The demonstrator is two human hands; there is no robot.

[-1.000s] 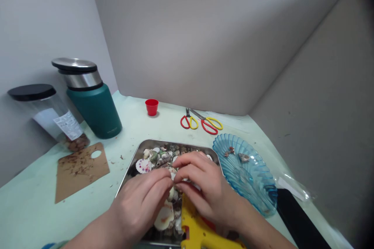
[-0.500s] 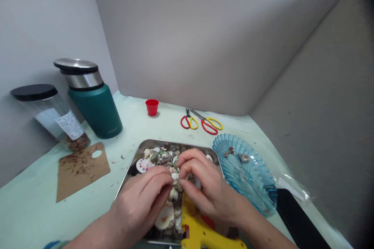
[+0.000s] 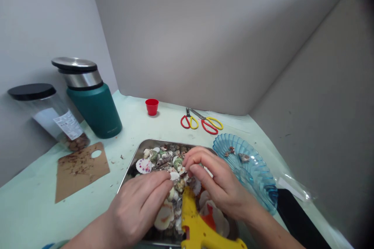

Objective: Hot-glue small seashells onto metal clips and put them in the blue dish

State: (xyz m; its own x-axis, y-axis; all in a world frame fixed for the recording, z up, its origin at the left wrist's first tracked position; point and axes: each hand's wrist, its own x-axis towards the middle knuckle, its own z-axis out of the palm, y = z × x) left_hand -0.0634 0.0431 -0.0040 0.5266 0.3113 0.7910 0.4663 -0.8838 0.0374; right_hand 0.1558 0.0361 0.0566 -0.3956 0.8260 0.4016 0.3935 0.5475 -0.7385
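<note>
A metal tray (image 3: 147,142) full of seashells lies in front of me. Over its left side is my left hand (image 3: 140,202), fingers pressed together, their tips close to a white shell (image 3: 174,176). My right hand (image 3: 217,181) hovers over the right side with fingers curled and thumb against them. Whatever either hand pinches, if anything, is too small or hidden to make out. Between the wrists a yellow glue gun (image 3: 191,218) rests across the tray, nozzle pointing away from me. A white scallop shell with purple dots (image 3: 143,166) sits at the tray's left.
Right of the tray is a blue shell-shaped dish (image 3: 248,192) holding a few small shells. Behind lie two pairs of scissors (image 3: 209,124) and a red cup (image 3: 152,107). At left stand a green bottle (image 3: 95,111) and a clear jar (image 3: 62,122) near a brown board (image 3: 82,173).
My hands have drawn apart; the right one moved to the right and its fingers curled more. More of the shells and the glue gun's nozzle now show between them.
</note>
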